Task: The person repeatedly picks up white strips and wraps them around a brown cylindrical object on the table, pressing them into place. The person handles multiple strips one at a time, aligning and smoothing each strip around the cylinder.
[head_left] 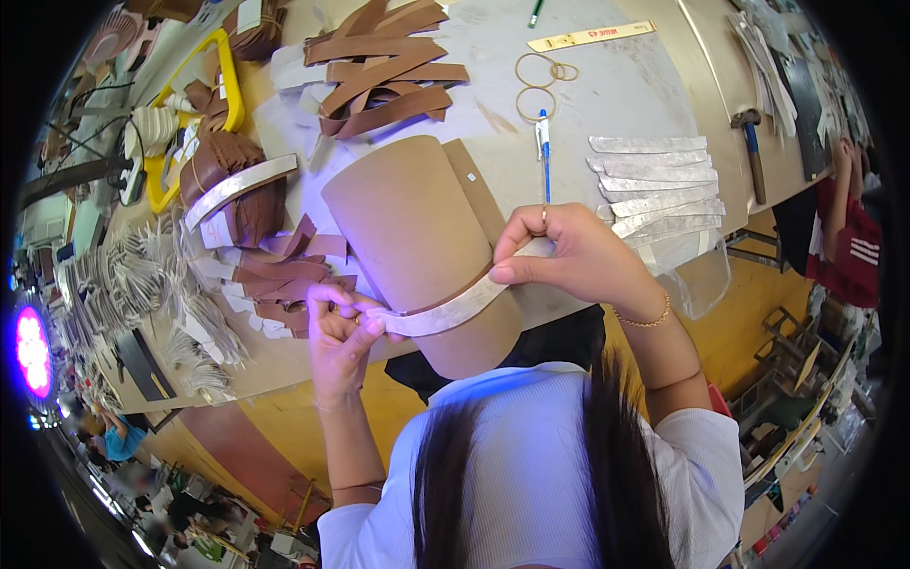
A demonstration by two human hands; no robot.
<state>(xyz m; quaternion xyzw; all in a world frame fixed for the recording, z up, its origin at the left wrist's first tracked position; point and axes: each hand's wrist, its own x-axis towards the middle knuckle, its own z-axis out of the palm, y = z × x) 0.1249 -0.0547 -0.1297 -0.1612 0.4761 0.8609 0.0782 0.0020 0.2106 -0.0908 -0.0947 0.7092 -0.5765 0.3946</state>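
Strip (445, 318), pale and narrow, lies bowed across the near part of a brown rounded form (417, 218), which reaches past the near edge of the table (697, 57). Darker brown edging shows along the strip's far side. Both your hands are busy: the left hand (338, 349) pinches the left end between thumb and fingers; the right hand (578, 251) grips toward the right end, thumb on top.

Handling, judged by eye: light, thin, pliable enough to follow the curve; likely prone to creasing or twisting if pulled unevenly. Slipperiness: cannot tell. Best holds look to be the two ends, fingertips only, leaving the middle free to bend over the form.

Nearby: similar pale strips (659, 180) spread to the right, brown strips (384, 74) heaped at the far left, a blue-and-white pen (544, 156) just beyond your right hand.
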